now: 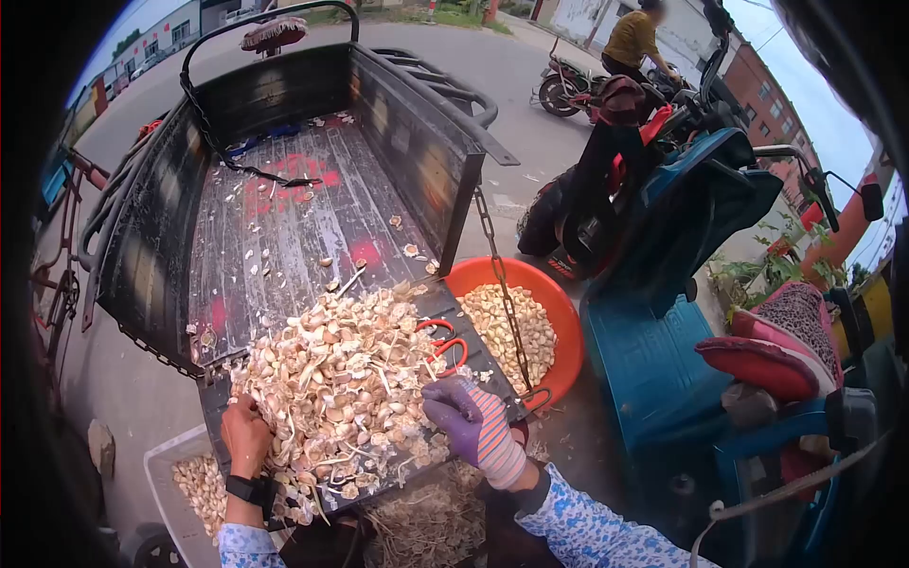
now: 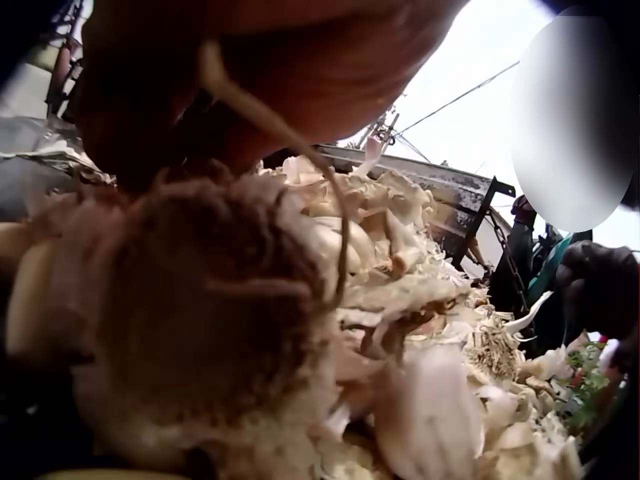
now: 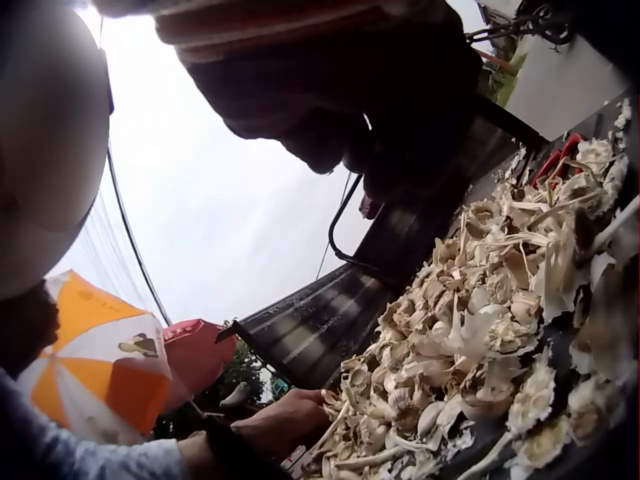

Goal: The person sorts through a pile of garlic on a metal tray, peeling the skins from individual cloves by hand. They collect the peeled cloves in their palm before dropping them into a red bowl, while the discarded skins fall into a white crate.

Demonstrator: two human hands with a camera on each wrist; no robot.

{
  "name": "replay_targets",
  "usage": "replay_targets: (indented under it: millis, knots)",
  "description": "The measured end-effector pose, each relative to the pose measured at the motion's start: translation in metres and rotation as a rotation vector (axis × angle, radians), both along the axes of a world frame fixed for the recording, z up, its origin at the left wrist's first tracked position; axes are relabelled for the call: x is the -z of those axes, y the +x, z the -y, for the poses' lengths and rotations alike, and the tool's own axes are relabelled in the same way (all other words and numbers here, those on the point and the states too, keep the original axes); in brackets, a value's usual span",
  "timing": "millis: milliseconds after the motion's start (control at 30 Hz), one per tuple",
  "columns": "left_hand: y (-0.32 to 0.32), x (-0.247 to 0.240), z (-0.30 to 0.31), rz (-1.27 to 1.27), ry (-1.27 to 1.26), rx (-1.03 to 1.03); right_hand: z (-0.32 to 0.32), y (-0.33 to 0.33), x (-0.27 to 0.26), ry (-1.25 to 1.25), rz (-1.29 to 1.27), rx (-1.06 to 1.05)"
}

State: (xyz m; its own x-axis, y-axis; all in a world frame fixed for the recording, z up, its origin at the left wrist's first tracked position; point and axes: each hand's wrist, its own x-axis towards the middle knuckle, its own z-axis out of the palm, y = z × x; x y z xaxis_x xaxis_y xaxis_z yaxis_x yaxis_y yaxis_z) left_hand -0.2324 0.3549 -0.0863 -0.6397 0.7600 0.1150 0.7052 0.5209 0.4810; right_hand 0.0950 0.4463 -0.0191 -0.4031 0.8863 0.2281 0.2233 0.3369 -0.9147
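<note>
A heap of garlic cloves, husks and dry stalks (image 1: 331,364) covers the near end of a cart bed. My bare left hand (image 1: 248,437), with a dark band at the wrist, is at the heap's left edge, fingers bent down into it. In the left wrist view a rooty garlic base (image 2: 215,300) looms large under the left fingers (image 2: 270,90); I cannot tell whether they grip it. My right hand (image 1: 478,426), in a purple and striped glove, hovers by the heap's right edge, fingers curled, nothing visible in them. Red-handled scissors (image 1: 445,346) lie close ahead of it.
An orange basin (image 1: 568,346) of garlic cloves stands right of the cart bed (image 1: 275,227), behind a hanging chain (image 1: 502,275). A white crate (image 1: 166,454) with cloves is at lower left. A teal three-wheeler (image 1: 653,360) stands at right; a person (image 1: 632,43) is by a motorbike beyond.
</note>
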Motion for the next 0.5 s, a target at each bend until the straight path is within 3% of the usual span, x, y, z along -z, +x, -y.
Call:
replay_targets:
  millis: [33, 100, 200, 233, 300, 400, 433, 500]
  knots:
    - [0.003, -0.001, 0.001, -0.01, -0.029, 0.002, 0.004, 0.004, -0.006, 0.13, 0.092, -0.022]
    - [0.002, -0.001, 0.003, -0.035, -0.093, 0.01, 0.013, 0.009, -0.007, 0.025, 0.031, 0.017]
    - [-0.011, 0.011, 0.006, 0.076, 0.098, 0.039, 0.026, 0.022, -0.014, 0.01, 0.09, 0.046]
    - [-0.034, 0.039, 0.011, 0.039, 0.229, 0.144, 0.028, 0.027, -0.012, 0.019, 0.113, 0.049]
    - [-0.044, 0.026, 0.015, 0.631, 0.257, -0.059, 0.03, 0.04, -0.004, 0.072, 0.148, 0.089]
    - [-0.007, -0.031, 0.031, 1.064, 0.495, -0.094, 0.037, 0.061, -0.01, -0.073, 0.087, 0.141]
    - [0.011, -0.037, 0.033, 1.156, 0.534, -0.014, 0.039, 0.065, -0.014, -0.156, 0.041, 0.148]
    - [0.053, -0.05, 0.046, 1.333, 0.598, 0.133, 0.052, 0.057, -0.014, -0.505, -0.361, 0.102]
